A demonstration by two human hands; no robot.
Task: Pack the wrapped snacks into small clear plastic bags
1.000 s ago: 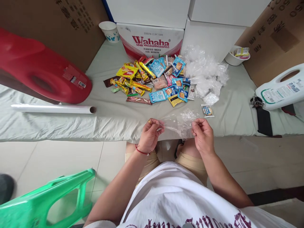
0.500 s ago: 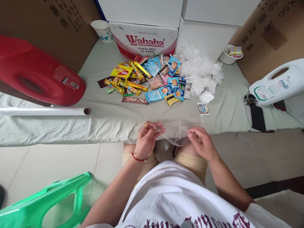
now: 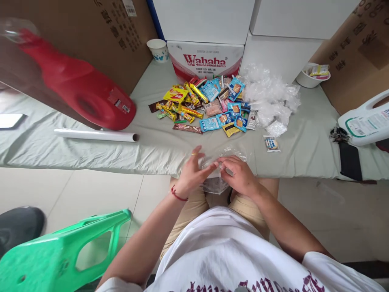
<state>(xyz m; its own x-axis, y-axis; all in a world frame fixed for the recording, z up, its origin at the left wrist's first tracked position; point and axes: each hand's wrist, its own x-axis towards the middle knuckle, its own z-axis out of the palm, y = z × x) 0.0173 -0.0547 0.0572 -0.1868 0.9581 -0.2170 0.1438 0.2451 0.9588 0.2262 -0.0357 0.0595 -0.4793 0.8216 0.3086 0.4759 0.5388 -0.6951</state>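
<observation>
Plastic bag (image 3: 216,185) meets spread left hand (image 3: 191,173) and curled right hand (image 3: 240,177), whose grip's unclear.

Indoor room, makeshift work or storage corner; home or shop, cannot tell. Cloth-covered desk (image 3: 164,152) across the middle, pale tiled floor (image 3: 100,192) below. Stacked white boxes (image 3: 203,20) and Wahaha water carton (image 3: 209,63) at top centre, brown cardboard (image 3: 75,20) upper left and upper right. Household bits: red jug (image 3: 103,99) upper left, white bottle (image 3: 366,123) right edge, green plastic stool (image 3: 45,253) lower left.
</observation>
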